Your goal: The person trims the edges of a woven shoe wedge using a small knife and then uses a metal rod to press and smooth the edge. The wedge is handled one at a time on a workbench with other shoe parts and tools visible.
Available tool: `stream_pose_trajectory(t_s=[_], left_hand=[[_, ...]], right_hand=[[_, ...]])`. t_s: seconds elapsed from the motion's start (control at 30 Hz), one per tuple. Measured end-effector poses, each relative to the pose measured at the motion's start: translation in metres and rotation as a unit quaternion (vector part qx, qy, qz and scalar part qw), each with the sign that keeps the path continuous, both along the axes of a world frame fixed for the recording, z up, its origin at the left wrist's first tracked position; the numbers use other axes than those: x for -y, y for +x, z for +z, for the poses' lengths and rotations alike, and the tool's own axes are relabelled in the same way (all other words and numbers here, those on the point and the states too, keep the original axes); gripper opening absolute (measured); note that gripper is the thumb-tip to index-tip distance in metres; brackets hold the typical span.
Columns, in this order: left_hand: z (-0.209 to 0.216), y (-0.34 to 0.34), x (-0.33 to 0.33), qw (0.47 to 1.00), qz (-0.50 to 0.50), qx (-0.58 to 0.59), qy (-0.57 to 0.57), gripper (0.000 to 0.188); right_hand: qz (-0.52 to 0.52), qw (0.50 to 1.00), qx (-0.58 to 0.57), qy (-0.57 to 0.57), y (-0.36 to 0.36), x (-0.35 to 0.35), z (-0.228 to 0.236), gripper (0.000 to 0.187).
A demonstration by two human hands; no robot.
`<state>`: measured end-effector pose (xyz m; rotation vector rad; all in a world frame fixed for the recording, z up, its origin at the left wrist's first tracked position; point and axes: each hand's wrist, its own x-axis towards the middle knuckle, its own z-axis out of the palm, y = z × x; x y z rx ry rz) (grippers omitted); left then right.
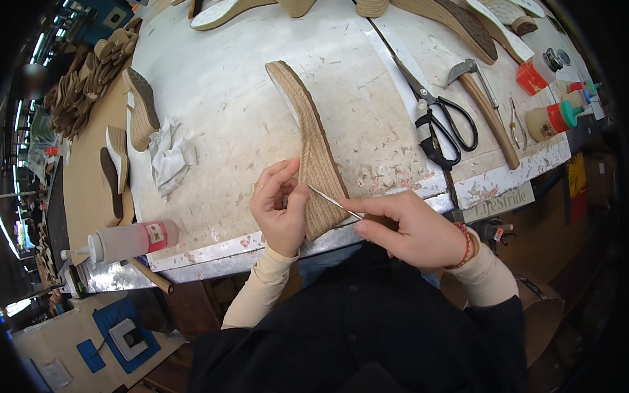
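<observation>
A wedge shoe sole (pixel 317 144) wrapped in tan braided rope lies on its side on the worktable, its thick heel towards me and its thin toe pointing away. My left hand (pixel 282 208) is closed at the left edge of the heel part, with curled fingers and thumb against the rope. Whether a small strand is also pinched there is hidden. Between the thumb and fingers of my right hand (pixel 416 229) is a thin metal tool (pixel 334 201), slanting across the heel. Its tip reaches the rope beside my left thumb; its handle end is covered by my fingers.
Black-handled scissors (pixel 442 119), a hammer (pixel 488 111) and pliers (pixel 514 124) lie to the right, near capped bottles (pixel 553 121). On the left are a pink-liquid bottle (pixel 132 241), crumpled white cloth (pixel 171 156) and more wedge soles (pixel 142 109). Further soles (pixel 239 8) line the far edge.
</observation>
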<state>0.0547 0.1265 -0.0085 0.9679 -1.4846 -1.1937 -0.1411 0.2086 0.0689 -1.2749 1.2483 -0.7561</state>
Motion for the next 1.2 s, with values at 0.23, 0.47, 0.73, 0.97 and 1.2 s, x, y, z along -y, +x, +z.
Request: stream_pose_trajectory(t_s=[0.23, 0.47, 0.73, 0.97, 1.2], left_hand=[[0.000, 0.002, 0.005, 0.998, -0.011, 0.042, -0.043, 0.040], [0.005, 0.000, 0.005, 0.999, 0.010, 0.038, -0.002, 0.038], [0.007, 0.001, 0.002, 1.000, 0.011, 0.027, 0.011, 0.039], [0.002, -0.002, 0.002, 0.999, 0.018, 0.026, -0.019, 0.039], [0.001, -0.004, 0.003, 1.000, 0.023, -0.008, 0.015, 0.034]], right_hand=[[-0.059, 0.994, 0.074, 0.050, 0.006, -0.023, -0.009, 0.034], [-0.062, 0.993, 0.096, 0.023, 0.010, -0.021, -0.016, 0.035], [-0.075, 0.988, 0.125, 0.061, 0.015, -0.019, -0.018, 0.035], [-0.058, 0.993, 0.097, 0.044, 0.016, -0.015, -0.011, 0.036], [0.048, 0.985, -0.116, -0.119, 0.009, 0.000, 0.000, 0.032]])
